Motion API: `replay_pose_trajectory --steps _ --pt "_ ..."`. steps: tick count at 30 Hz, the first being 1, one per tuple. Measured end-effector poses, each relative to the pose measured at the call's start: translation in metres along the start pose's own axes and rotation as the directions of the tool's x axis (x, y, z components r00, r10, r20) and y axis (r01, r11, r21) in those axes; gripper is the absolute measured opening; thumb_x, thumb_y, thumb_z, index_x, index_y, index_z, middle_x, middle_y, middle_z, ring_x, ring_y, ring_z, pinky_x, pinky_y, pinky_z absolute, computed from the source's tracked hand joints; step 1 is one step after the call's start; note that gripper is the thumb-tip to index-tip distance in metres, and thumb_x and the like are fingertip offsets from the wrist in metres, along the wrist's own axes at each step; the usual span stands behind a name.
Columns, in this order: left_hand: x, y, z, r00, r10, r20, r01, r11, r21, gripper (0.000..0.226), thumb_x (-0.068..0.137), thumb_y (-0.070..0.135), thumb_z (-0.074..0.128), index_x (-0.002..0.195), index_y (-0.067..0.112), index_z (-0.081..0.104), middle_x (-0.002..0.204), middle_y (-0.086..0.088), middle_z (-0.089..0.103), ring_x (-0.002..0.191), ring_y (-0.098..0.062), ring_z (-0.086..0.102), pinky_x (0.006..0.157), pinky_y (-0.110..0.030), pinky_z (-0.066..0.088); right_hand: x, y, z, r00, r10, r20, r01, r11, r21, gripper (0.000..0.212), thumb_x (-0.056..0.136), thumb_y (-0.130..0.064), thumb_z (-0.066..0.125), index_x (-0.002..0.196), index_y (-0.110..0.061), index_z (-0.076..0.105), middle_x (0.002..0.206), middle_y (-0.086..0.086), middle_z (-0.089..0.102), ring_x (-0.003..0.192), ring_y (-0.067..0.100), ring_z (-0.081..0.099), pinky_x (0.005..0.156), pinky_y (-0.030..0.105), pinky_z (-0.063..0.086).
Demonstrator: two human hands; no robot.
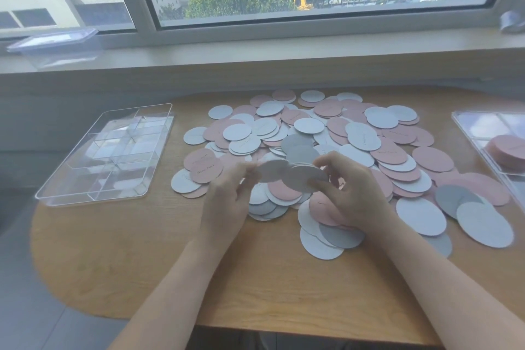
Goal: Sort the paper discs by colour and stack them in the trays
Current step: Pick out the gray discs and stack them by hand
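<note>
My two forearms come in from the bottom edge, nearest the lens, and meet over the front of the wooden table (pixel 255 278). Starting at the left, a clear divided tray (pixel 105 156) sits flat near the table's left edge, well apart from the pile; what its compartments hold I can't make out through the glare. Behind it on the window sill (pixel 255 57) rests a clear lidded box (pixel 55 47). My left hand (pixel 227 196) is raised just above the near side of the pile, fingers curled and pinching the left rim of a white disc (pixel 272 170). That disc overlaps a second white disc (pixel 305 179), which my right hand (pixel 352 190) pinches at its right edge between thumb and fingers — both discs are held off the table, roughly level. Under and beyond the hands spreads the pile of paper discs (pixel 326 133), pink and white mixed with a few grey ones, overlapping loosely across the table's middle and right. At the far right a second clear tray (pixel 466 128) is cut off by the frame edge — one of its compartments holds a stack of pink discs (pixel 508 148).
</note>
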State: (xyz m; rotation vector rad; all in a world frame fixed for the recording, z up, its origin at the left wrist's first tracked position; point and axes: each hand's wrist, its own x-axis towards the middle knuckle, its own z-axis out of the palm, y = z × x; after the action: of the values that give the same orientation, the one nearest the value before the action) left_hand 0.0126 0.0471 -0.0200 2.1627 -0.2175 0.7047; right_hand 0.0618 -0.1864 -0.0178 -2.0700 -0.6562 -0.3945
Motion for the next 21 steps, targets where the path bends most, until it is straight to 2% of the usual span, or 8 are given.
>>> replay_pose_trajectory --steps 4,7,9,10,12,14,16,21 --pt "-0.003 0.007 0.008 0.964 0.125 0.235 -0.100 0.988 -0.114 0.044 0.097 -0.011 0.048 0.126 0.016 0.068 0.105 0.015 0.069 0.101 -0.005 0.064 0.087 -0.017 0.047 0.000 -0.002 0.003 0.999 -0.012 0.052 0.009 0.998 0.069 0.019 0.088 -0.023 0.073 0.095 -0.034 0.059 0.091 -0.003 0.066 0.073 0.023 0.057 0.065 0.034 0.047" --pt "-0.003 0.005 0.011 0.933 0.180 0.312 -0.143 0.980 -0.140 0.048 0.097 -0.011 0.046 0.128 0.019 0.066 0.102 0.025 0.063 0.095 0.000 0.059 0.081 -0.017 0.043 -0.002 -0.002 0.004 0.998 0.012 0.061 -0.014 1.000 0.027 0.024 0.086 -0.024 0.074 0.095 -0.037 0.056 0.081 -0.010 0.065 0.069 0.013 0.056 0.066 0.022 0.044" --pt "-0.003 0.001 0.012 0.938 0.181 0.294 -0.171 0.983 -0.062 0.040 0.099 -0.002 0.049 0.127 0.021 0.066 0.102 0.018 0.063 0.096 -0.008 0.058 0.082 -0.027 0.045 -0.003 -0.005 0.004 0.998 -0.005 0.061 0.005 1.000 -0.002 0.024 0.084 -0.021 0.074 0.098 -0.033 0.059 0.078 -0.012 0.064 0.071 0.004 0.055 0.066 0.010 0.038" --pt "-0.003 -0.003 0.013 0.951 0.155 0.266 -0.174 0.984 0.049 0.036 0.098 0.005 0.051 0.126 0.022 0.067 0.107 0.013 0.063 0.100 -0.015 0.057 0.086 -0.032 0.046 -0.003 -0.006 0.004 0.998 -0.008 0.060 0.008 1.000 -0.001 0.023 0.084 -0.018 0.074 0.100 -0.028 0.062 0.079 -0.012 0.065 0.071 0.001 0.055 0.067 0.008 0.037" --pt "-0.003 -0.013 0.013 0.980 0.021 0.200 -0.089 0.937 0.337 0.036 0.093 0.025 0.053 0.127 0.024 0.066 0.118 0.008 0.059 0.109 -0.020 0.053 0.094 -0.036 0.042 -0.003 -0.006 0.004 0.999 -0.016 0.039 0.017 1.000 -0.002 0.022 0.083 -0.016 0.073 0.103 -0.023 0.066 0.082 -0.014 0.066 0.074 0.002 0.057 0.069 0.006 0.037" --pt "-0.003 -0.016 0.011 0.978 -0.132 0.165 0.031 0.863 0.504 0.050 0.089 0.046 0.049 0.133 0.025 0.061 0.125 0.006 0.054 0.118 -0.020 0.046 0.099 -0.037 0.036 -0.002 -0.004 0.002 1.000 -0.014 0.011 0.014 1.000 -0.025 0.024 0.084 -0.014 0.073 0.105 -0.024 0.067 0.082 -0.018 0.065 0.076 0.009 0.058 0.069 0.007 0.037" --pt "-0.005 -0.018 0.010 0.969 -0.184 0.165 0.067 0.837 0.543 0.057 0.088 0.055 0.050 0.137 0.026 0.057 0.127 0.006 0.052 0.120 -0.019 0.042 0.099 -0.036 0.032 -0.001 -0.003 0.000 1.000 0.007 -0.006 -0.007 0.999 -0.043 0.026 0.083 -0.009 0.075 0.104 -0.023 0.068 0.081 -0.018 0.064 0.075 0.008 0.057 0.067 0.007 0.036" --pt "-0.005 -0.014 0.010 0.980 -0.141 0.143 0.052 0.866 0.497 0.045 0.089 0.045 0.066 0.130 0.028 0.061 0.119 0.006 0.052 0.114 -0.019 0.043 0.096 -0.033 0.032 -0.001 -0.004 -0.002 0.999 0.030 0.009 -0.030 0.998 -0.047 0.027 0.082 -0.006 0.076 0.103 -0.021 0.068 0.079 -0.017 0.063 0.073 0.005 0.055 0.066 0.008 0.036"
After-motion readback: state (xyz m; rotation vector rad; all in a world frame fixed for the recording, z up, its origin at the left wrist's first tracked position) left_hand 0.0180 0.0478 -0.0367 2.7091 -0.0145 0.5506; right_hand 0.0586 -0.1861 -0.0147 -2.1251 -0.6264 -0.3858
